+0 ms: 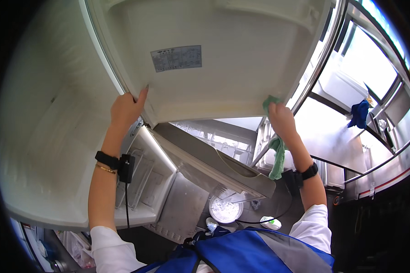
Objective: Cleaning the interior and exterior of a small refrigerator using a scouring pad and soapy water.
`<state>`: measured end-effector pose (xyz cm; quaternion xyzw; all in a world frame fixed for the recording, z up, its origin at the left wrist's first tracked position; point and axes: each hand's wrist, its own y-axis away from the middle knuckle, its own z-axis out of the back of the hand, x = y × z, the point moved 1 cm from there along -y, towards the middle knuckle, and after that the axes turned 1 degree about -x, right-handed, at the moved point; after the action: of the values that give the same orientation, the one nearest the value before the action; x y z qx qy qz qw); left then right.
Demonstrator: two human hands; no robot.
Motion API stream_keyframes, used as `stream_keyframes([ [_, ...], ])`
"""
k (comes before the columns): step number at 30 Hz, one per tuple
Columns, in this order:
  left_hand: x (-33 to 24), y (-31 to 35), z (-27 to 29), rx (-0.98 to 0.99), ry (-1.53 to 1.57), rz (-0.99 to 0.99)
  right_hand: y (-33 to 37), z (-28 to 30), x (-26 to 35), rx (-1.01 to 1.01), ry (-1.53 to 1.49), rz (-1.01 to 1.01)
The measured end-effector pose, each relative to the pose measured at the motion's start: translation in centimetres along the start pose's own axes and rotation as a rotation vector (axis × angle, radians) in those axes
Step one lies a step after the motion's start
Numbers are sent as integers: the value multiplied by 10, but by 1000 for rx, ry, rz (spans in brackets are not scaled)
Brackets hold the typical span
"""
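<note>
An open white refrigerator door (232, 82) fills the upper middle, its inner side facing me, with a grey printed label (176, 58) on it. My left hand (126, 109) is closed around the lower left edge of this door, its thumb lying on the inner face. At the door's lower right corner, my right hand (282, 120) presses a bunched green cloth (277, 159) against the panel. Part of the cloth hangs down below that hand. A faint yellowish stain runs along the bottom of the panel between my hands.
On the left is the fridge's pale interior (45, 127). Below, a second door (205, 159) stands open beside a compartment with a wire rack (136, 177). A bucket of white suds (226, 210) sits on the floor. A steel counter (335, 136) and a blue cloth (360, 113) are at right.
</note>
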<state>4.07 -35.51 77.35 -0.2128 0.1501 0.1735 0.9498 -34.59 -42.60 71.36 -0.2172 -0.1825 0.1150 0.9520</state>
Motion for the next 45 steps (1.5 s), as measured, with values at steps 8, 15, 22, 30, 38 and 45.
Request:
stream_keyframes([
  [8,-10,2,-7,-152,-36,-194,-53,-60,10,127,343,-282],
  [15,-5,0,-12,-189,-15,-156,-61,-92,103,284,97,-230],
  [22,-12,4,-11,-177,-2,-150,-80,-62,24,222,276,-506],
  [30,-8,2,-10,-189,13,-178,-93,-81,18,447,278,-234],
  [38,-8,4,-11,-191,5,-172,-107,-51,27,518,547,-420],
  [45,-10,3,-9,-156,19,-148,-116,-79,38,706,726,-601],
])
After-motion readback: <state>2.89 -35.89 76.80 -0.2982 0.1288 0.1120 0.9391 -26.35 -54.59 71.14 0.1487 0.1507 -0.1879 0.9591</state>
